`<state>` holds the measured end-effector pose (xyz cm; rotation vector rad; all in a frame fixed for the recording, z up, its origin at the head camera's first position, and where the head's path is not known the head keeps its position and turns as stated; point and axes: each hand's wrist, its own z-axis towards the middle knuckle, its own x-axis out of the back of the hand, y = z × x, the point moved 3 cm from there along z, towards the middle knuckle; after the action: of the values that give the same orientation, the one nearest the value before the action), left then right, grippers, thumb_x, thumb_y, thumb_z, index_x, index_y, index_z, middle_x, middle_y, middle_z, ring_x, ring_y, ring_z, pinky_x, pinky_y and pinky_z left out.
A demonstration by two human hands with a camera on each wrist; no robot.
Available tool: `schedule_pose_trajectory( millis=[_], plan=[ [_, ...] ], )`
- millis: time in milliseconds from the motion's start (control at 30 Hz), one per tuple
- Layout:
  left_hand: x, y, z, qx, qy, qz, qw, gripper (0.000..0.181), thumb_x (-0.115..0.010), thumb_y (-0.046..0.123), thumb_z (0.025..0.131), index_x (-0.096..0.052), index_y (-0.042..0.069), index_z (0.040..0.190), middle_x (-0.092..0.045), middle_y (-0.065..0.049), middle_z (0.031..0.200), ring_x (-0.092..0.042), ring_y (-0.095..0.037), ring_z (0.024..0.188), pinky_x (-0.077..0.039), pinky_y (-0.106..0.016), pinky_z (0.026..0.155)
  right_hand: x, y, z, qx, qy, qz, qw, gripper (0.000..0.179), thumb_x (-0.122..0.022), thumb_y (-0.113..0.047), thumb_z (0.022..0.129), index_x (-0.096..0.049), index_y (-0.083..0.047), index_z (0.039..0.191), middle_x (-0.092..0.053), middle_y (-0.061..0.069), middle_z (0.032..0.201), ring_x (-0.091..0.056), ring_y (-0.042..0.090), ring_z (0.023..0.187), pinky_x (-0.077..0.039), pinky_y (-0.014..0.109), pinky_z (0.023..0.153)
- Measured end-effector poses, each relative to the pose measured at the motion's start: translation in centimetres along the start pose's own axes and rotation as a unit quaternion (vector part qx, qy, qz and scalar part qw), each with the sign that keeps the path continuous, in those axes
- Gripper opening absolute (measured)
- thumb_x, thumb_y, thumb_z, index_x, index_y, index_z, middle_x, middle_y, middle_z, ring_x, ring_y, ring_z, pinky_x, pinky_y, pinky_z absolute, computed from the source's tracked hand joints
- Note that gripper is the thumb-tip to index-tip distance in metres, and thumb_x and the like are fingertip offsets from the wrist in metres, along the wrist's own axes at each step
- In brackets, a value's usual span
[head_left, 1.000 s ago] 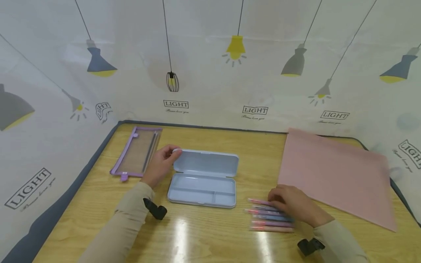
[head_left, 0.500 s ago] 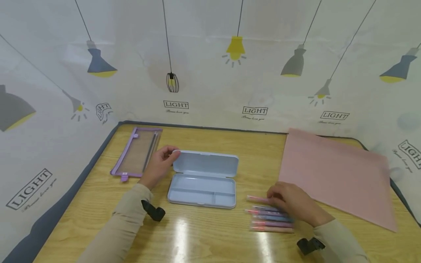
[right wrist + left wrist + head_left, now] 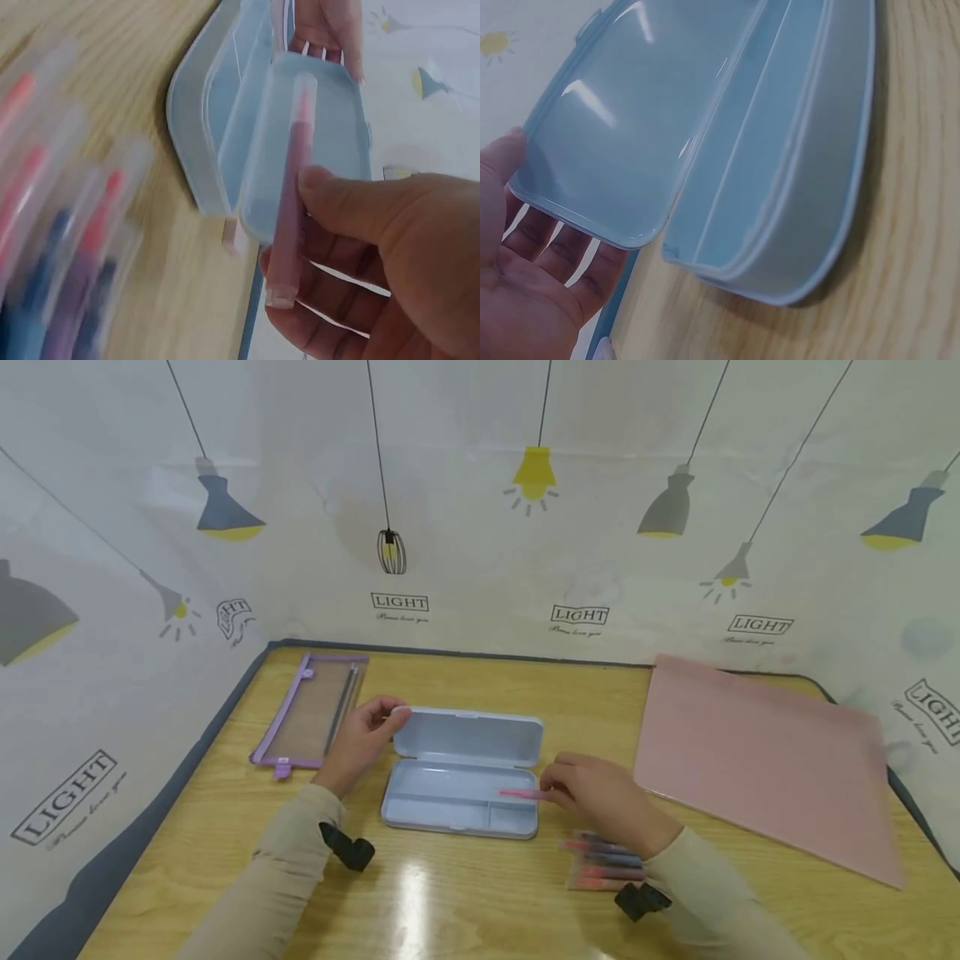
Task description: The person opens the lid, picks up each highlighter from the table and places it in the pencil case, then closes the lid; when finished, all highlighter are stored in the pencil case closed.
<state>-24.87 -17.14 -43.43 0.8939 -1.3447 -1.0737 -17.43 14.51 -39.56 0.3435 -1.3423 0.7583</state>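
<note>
A light blue pencil case (image 3: 438,814) lies with its lid raised, and its divided tray holds nothing. My left hand (image 3: 362,739) grips the lid (image 3: 630,97) at its left corner, thumb on the inside and fingers behind. Between the thumb and fingers of my right hand (image 3: 600,793) is a pink marker (image 3: 292,202) with a clear cap. In the head view its capped tip reaches over the right part of the tray. Several other markers (image 3: 603,864) lie side by side on the table below my right wrist, partly hidden by it.
A clear zip pouch (image 3: 307,710) with purple edging and a dark pencil-like stick lies at the left. To the right is a flat pink sheet or folder (image 3: 757,760). A patterned backdrop (image 3: 480,527) rises behind the wooden table (image 3: 465,910).
My right hand has picked the pink marker off the row and carried it left to the pencil case. The left hand stays on the lid.
</note>
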Motion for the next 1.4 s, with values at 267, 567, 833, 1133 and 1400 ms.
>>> schedule_pose_trajectory(
  millis=[267,567,833,1133,1400],
  plan=[
    [0.1,-0.1,-0.1,-0.002,-0.003,-0.008,1.0000,0.037,-0.062,0.039,0.097,-0.063,0.006,0.113,-0.059,-0.004,0.107,-0.056,-0.016,0.092,-0.050,-0.029,0.080,-2.9,-2.3,3.1,-0.043,-0.029,0.007,0.9986,0.007,-0.072,-0.021,0.091,-0.072,-0.014,0.091,-0.061,-0.005,0.084,-0.056,0.008,0.073,-0.053,0.028,0.069],
    [0.0,-0.3,-0.1,-0.004,-0.012,-0.011,0.9999,0.037,-0.062,0.041,0.097,-0.062,0.008,0.113,-0.059,-0.005,0.109,-0.057,-0.018,0.095,-0.049,-0.024,0.079,-5.2,-3.2,5.0,-0.051,-0.041,-0.001,0.9979,0.006,-0.071,-0.021,0.092,-0.075,-0.016,0.092,-0.064,-0.005,0.085,-0.061,0.010,0.077,-0.055,0.030,0.075],
    [0.0,-0.2,0.0,-0.002,-0.007,-0.012,0.9999,0.037,-0.061,0.038,0.098,-0.062,0.005,0.114,-0.059,-0.007,0.109,-0.056,-0.017,0.094,-0.049,-0.024,0.078,-5.4,-3.2,5.4,-0.047,-0.056,0.028,0.9969,0.008,-0.069,-0.019,0.093,-0.076,-0.016,0.094,-0.066,-0.004,0.086,-0.061,0.009,0.078,-0.054,0.030,0.074],
    [0.0,1.5,-0.8,0.001,-0.011,-0.011,0.9999,0.028,-0.059,0.024,0.100,-0.061,0.000,0.114,-0.058,-0.009,0.109,-0.055,-0.018,0.093,-0.048,-0.024,0.079,-5.3,-3.2,5.4,-0.025,-0.053,0.041,0.9974,0.009,-0.068,-0.015,0.092,-0.078,-0.015,0.094,-0.067,-0.002,0.085,-0.065,0.013,0.079,-0.055,0.032,0.074],
    [0.1,3.4,-1.7,0.003,-0.016,0.001,0.9999,0.029,-0.058,0.024,0.101,-0.060,-0.002,0.114,-0.058,-0.011,0.109,-0.055,-0.019,0.093,-0.050,-0.031,0.082,-3.8,-2.4,4.4,-0.068,-0.073,0.073,0.9923,0.013,-0.067,-0.015,0.094,-0.074,-0.012,0.104,-0.068,-0.002,0.091,-0.061,0.010,0.081,-0.054,0.032,0.077]
  ],
)
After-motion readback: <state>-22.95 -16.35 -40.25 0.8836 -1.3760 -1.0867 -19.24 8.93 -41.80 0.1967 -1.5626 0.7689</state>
